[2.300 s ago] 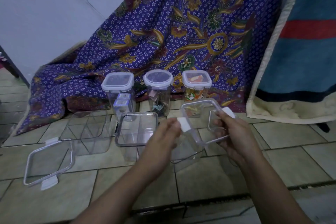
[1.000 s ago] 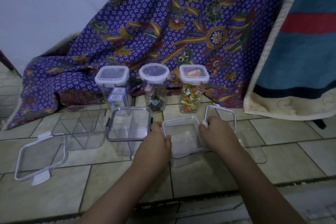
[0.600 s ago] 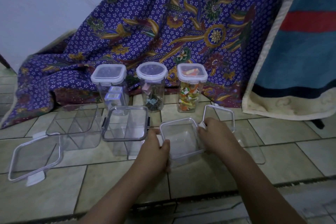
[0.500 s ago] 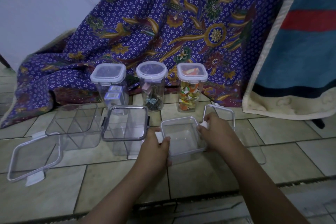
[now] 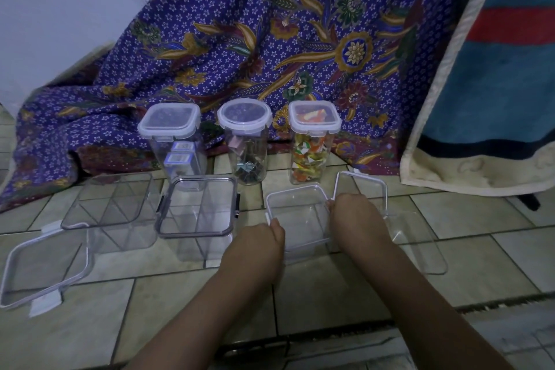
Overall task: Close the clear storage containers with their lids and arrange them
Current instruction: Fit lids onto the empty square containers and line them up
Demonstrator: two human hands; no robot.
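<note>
Since the earlier frames, both hands are coming down from mid-air, and the clear square lid [image 5: 295,213] they were holding up is now sitting on the small clear container [image 5: 303,245] on the tiled floor [image 5: 468,267], near the middle, in front of the three closed tall jars [image 5: 314,141]. The left hand [image 5: 255,245] is closing its grip on the lid's left edge, fingertips on the white latch flap there; the right hand [image 5: 353,216] is pressing the right edge the same way, fingers curled around it.

This lid and box are looking like thin, stiff, see-through plastic, light and probably a little slippery, so they are likely best held at the rim and the white flaps, pushing straight down. Empty, the box is likely sliding easily on tile.

Toward the floor's left edge, a loose lid [image 5: 45,270] is lying flat beside an open divided container [image 5: 111,207]; another divided container [image 5: 196,213] is wearing a grey-rimmed lid.
</note>
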